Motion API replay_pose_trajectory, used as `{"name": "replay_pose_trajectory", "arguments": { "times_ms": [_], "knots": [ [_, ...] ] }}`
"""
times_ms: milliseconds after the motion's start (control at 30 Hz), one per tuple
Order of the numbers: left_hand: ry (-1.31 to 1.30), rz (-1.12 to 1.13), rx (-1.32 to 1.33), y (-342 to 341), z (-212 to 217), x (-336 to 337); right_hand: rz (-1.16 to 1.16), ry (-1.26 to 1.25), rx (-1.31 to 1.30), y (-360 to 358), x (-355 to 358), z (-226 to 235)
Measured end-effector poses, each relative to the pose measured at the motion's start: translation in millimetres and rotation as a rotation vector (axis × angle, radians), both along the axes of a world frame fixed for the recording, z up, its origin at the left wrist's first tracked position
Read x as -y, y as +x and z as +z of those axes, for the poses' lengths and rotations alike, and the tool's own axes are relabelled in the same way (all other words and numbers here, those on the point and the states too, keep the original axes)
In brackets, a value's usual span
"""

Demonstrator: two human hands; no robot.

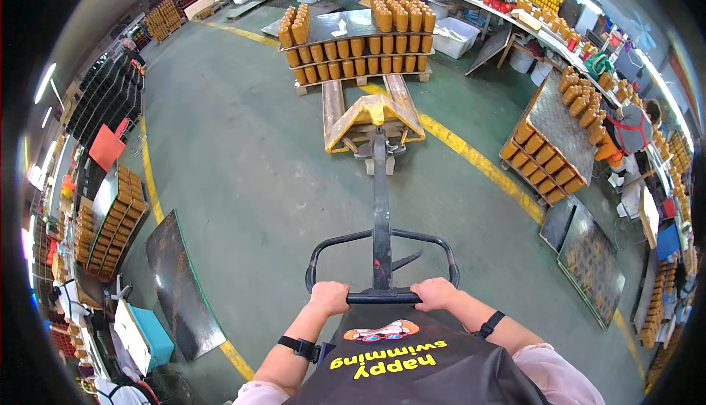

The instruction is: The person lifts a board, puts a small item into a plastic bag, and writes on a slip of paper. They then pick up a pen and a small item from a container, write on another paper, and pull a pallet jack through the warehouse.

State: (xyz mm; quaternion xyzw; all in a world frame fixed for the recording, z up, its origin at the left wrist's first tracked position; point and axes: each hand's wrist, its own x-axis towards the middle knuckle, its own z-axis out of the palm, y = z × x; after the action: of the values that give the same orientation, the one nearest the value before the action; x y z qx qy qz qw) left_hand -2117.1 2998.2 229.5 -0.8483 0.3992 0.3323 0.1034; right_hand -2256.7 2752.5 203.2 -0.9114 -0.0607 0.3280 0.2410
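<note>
My left hand (329,297) and my right hand (435,293) both grip the black loop handle (382,296) of a yellow pallet jack (373,118). Its long black tiller runs straight ahead of me to the yellow body and forks. The forks point at a wooden pallet (360,79) stacked with layers of orange-brown cylinders between dark sheets, a short way beyond the fork tips. I wear a black apron and dark wrist straps.
A second loaded pallet (553,140) stands right, with dark sheets (588,258) on the floor beside it. Another dark sheet (176,280) lies at the left, near a stacked pallet (114,217). A person (629,129) works at the right. Yellow lines cross the green floor.
</note>
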Motion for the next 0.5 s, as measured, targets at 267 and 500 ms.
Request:
{"name": "replay_pose_trajectory", "arguments": {
  "times_ms": [267,500],
  "knots": [
    [-0.02,0.038,0.051,-31,-4,-11,0.023,0.002,0.061,-19,-3,-6],
    [-0.002,0.094,0.056,-38,-6,-10,0.043,-0.016,-0.013,-16,-4,1]
  ]
}}
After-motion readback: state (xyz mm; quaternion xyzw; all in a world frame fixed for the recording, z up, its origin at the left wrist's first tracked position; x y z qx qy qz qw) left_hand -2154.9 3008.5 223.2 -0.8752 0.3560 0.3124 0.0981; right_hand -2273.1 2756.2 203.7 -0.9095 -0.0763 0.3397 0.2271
